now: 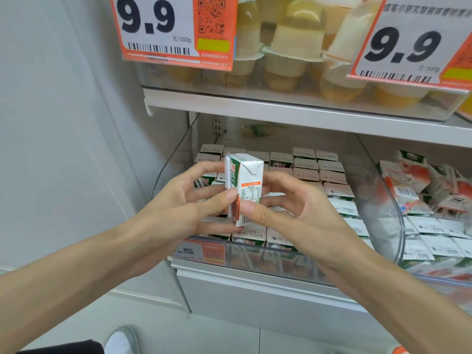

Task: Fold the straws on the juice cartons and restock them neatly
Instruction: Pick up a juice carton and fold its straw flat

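I hold one small juice carton [249, 177] upright in front of the shelf, white and green with an orange label. My left hand [186, 200] grips its left side, thumb pressing on the wrapped straw [234, 208] along the carton's edge. My right hand [288, 203] grips the right side, thumb on the lower front. Behind it, rows of similar cartons [319, 172] fill a clear plastic bin [393, 200].
A second bin at the right holds loosely piled cartons [421, 190]. The shelf above [281, 108] carries jelly cups [293, 47] and two 9.9 price tags [163, 26]. A grey wall [63, 123] stands at the left. My shoe [120, 341] shows below.
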Motion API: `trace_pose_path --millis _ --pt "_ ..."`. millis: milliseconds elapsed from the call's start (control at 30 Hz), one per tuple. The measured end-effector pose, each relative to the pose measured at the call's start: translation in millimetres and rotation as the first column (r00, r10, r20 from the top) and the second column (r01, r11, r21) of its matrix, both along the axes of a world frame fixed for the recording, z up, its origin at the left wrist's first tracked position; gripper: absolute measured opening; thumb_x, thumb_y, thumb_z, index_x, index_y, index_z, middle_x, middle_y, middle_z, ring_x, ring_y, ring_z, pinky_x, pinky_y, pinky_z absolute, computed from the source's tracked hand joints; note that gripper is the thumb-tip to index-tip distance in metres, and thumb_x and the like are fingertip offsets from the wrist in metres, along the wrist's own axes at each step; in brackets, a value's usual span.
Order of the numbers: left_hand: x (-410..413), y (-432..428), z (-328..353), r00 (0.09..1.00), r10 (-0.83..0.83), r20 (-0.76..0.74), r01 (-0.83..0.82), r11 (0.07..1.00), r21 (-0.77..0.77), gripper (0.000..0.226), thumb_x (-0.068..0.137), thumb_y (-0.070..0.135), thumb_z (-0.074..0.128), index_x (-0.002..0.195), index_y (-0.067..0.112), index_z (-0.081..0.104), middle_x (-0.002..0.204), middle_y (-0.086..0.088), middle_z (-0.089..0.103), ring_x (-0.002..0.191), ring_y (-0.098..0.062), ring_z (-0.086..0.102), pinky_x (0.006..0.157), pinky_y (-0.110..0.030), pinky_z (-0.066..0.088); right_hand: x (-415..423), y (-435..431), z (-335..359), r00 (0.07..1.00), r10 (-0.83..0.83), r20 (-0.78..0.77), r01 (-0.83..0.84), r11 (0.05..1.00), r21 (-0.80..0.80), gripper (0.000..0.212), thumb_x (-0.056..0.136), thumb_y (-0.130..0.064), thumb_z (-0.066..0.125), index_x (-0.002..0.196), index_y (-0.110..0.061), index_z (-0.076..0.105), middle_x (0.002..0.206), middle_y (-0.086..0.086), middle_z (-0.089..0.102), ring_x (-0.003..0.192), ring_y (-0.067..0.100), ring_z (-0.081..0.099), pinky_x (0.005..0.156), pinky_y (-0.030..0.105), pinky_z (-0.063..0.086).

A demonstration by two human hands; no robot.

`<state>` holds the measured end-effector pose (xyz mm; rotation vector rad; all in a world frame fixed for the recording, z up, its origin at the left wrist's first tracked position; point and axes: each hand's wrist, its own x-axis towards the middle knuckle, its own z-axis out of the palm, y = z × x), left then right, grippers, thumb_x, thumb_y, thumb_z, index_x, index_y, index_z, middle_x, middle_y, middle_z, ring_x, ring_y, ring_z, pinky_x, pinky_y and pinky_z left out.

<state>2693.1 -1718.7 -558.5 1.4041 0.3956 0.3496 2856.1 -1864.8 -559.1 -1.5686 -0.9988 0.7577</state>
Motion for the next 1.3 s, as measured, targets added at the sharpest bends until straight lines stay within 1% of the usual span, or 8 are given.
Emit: trace_pose_path --millis 300,533,700,867,967,1100,1200,1300 --pt "-2 -1 2 1.0 0.025 -0.013 -0.025 0.998 0.051 0.041 0.1 0.019 0.067 0.14 0.028 0.06 0.124 -0.005 0.079 0.112 -0.027 0.078 0.086 -0.036 0.066 4 0 1 0.997 -0.042 -0.058 0.044 0.999 0.025 0.039 0.084 -0.036 0.088 0.121 -0.035 0.074 0.108 -0.012 0.082 0.102 0.006 0.077 0.085 0.017 0.06" --pt "-3 1 4 0.992 0.111 -0.062 -0.099 0.98 0.172 0.039 0.092 0.027 0.076 0.129 0.032 0.065 0.114 -0.003 0.082 0.102 -0.022 0.08 0.067 -0.029 0.065 8 3 1 0.981 -0.119 -0.15 0.121 0.993 0.004 0.021 0.101 -0.039 0.068 0.12 -0.038 0.075 0.103 -0.008 0.083 0.1 0.012 0.079 0.104 0.042 0.053" --pt "0 -5 7 0.992 0.104 -0.069 -0.095 0.988 0.124 0.033 0.095 0.044 0.067 0.128 0.041 0.068 0.115 -0.004 0.081 0.089 -0.023 0.079 0.067 -0.028 0.063 6 2 9 0.939 -0.101 -0.328 0.095 0.995 -0.036 0.018 0.105 -0.037 0.063 0.119 -0.044 0.071 0.09 0.018 0.081 0.074 0.033 0.08 0.063 0.029 0.062" --pt "2 -7 7 0.99 0.102 -0.094 -0.091 0.99 0.112 0.03 0.097 0.046 0.064 0.124 0.039 0.075 0.118 0.001 0.08 0.09 -0.027 0.08 0.068 -0.028 0.063 4 4 10 0.891 -0.117 -0.438 0.091 0.993 -0.08 0.018 0.102 -0.038 0.066 0.109 -0.031 0.081 0.087 0.023 0.08 0.072 0.031 0.08 0.059 0.026 0.061" --pt "2 -6 7 0.992 0.096 -0.085 -0.087 0.991 0.105 0.029 0.099 0.043 0.063 0.126 0.04 0.074 0.118 -0.001 0.08 0.096 -0.027 0.081 0.072 -0.028 0.064 6 3 7 0.919 -0.092 -0.382 0.078 0.996 -0.053 0.018 0.101 -0.038 0.07 0.117 -0.04 0.076 0.09 0.019 0.081 0.078 0.03 0.081 0.065 0.026 0.062" --pt "2 -1 4 0.991 0.111 -0.078 -0.099 0.985 0.145 0.039 0.102 0.035 0.064 0.14 0.039 0.061 0.123 0.0 0.079 0.113 -0.02 0.077 0.102 -0.037 0.059 12 2 1 0.978 -0.075 -0.192 0.067 0.997 -0.045 0.054 0.096 -0.036 0.077 0.139 -0.047 0.047 0.101 0.001 0.084 0.093 0.021 0.081 0.089 0.038 0.062" --pt "-1 1 6 0.991 0.103 -0.089 -0.078 0.965 0.249 0.049 0.093 0.032 0.075 0.141 0.036 0.064 0.131 0.014 0.075 0.12 -0.009 0.072 0.112 -0.039 0.048 12 1 0 0.999 -0.005 -0.043 0.004 1.0 -0.024 0.042 0.092 -0.026 0.083 0.129 -0.034 0.064 0.109 -0.013 0.082 0.102 0.007 0.078 0.093 0.028 0.058" --pt "-1 0 6 0.989 0.142 -0.052 -0.106 0.897 0.429 0.046 0.087 0.022 0.083 0.13 0.034 0.073 0.127 0.018 0.076 0.121 -0.005 0.071 0.11 -0.033 0.052 12 1 -3 0.998 0.028 0.058 -0.029 0.999 0.023 0.04 0.086 -0.012 0.087 0.119 -0.028 0.072 0.113 -0.017 0.08 0.109 0.003 0.075 0.094 0.017 0.057"
